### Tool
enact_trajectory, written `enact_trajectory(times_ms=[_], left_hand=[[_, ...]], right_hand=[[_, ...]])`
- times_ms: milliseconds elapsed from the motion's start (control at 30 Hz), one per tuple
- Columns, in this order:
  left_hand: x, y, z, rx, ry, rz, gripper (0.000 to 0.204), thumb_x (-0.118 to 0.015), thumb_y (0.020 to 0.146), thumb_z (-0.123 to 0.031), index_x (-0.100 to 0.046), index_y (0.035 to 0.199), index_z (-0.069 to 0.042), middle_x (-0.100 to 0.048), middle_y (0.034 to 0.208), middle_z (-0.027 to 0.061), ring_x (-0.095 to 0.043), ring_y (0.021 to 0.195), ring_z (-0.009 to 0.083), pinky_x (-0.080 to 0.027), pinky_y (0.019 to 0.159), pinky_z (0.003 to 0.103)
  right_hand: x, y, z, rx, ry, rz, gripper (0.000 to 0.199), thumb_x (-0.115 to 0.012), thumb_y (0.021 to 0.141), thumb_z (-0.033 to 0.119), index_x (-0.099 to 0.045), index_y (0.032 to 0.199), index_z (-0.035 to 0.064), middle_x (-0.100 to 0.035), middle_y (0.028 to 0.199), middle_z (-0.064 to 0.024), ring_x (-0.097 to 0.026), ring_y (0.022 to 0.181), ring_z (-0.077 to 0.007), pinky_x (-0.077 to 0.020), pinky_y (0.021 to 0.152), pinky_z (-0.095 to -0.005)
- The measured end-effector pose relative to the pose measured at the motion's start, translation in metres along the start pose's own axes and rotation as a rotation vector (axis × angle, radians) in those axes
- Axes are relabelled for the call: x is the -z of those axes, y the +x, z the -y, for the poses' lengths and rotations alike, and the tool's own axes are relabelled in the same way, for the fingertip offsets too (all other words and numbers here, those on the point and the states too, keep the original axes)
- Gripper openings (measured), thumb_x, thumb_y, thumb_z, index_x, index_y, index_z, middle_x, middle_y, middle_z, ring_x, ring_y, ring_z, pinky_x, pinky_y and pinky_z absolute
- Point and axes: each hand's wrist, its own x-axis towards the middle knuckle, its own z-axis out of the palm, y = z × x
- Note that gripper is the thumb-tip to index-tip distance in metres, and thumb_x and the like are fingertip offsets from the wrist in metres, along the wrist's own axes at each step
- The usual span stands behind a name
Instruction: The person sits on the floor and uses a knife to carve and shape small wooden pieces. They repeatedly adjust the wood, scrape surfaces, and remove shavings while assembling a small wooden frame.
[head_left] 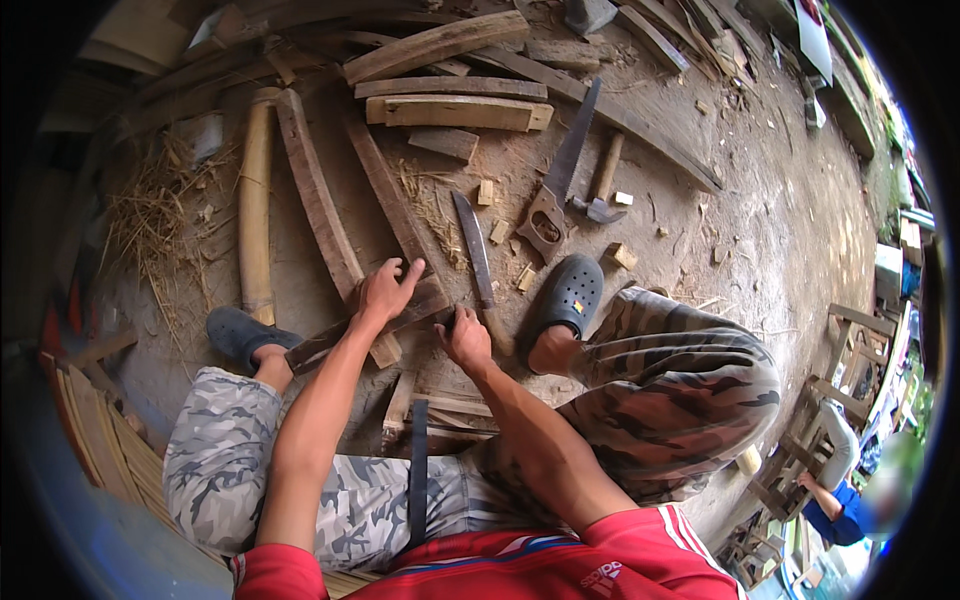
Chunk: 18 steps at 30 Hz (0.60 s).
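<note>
Two long wooden bars [318, 205] [385, 190] run away from me on the ground, and a shorter dark wooden crosspiece [420, 306] lies across their near ends. My left hand [383, 293] rests on the wood where they meet, thumb and fingers apart. Close to the crosspiece's right end, my right hand [466, 340] is closed with its fingers curled; a small dark bit shows at its fingertips, too small to name. Just beyond it lies a machete [473, 240] with a wooden handle. Farther right are a handsaw [565, 165] and a claw hammer [607, 172].
Wooden beams [455, 108] are stacked at the back. A bamboo pole [256, 200] and straw [155, 210] lie at left. Small wood blocks [622, 256] dot the dirt floor. My clogs [573, 292] flank the work. Another person [845, 510] sits at far right near wooden frames [850, 360].
</note>
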Motion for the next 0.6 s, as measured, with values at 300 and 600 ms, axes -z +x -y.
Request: enact_trajectory(times_ms=[300, 600], left_hand=[[0.002, -0.06, 0.041, -0.444, 0.482, -0.156, 0.097, -0.075, 0.074, -0.058, -0.036, 0.147, -0.008, -0.043, 0.147, 0.0144, -0.035, 0.139, 0.0288, -0.022, 0.117, 0.048], [-0.023, -0.066, 0.057, -0.25, 0.506, -0.192, 0.091, -0.076, 0.079, -0.043, -0.03, 0.151, -0.011, -0.037, 0.148, 0.0196, -0.03, 0.14, 0.0362, -0.018, 0.118, 0.054]], right_hand=[[0.019, 0.003, 0.008, 0.228, -0.004, -0.074, 0.069, -0.066, 0.087, 0.037, -0.043, 0.142, 0.002, -0.049, 0.14, -0.0203, -0.053, 0.123, -0.0381, -0.0475, 0.1, -0.044], [0.014, 0.029, 0.016, 0.184, 0.317, -0.168, 0.042, -0.06, 0.096, 0.027, -0.06, 0.127, -0.0009, -0.068, 0.117, -0.0204, -0.065, 0.111, -0.0327, -0.0475, 0.097, -0.0367]])
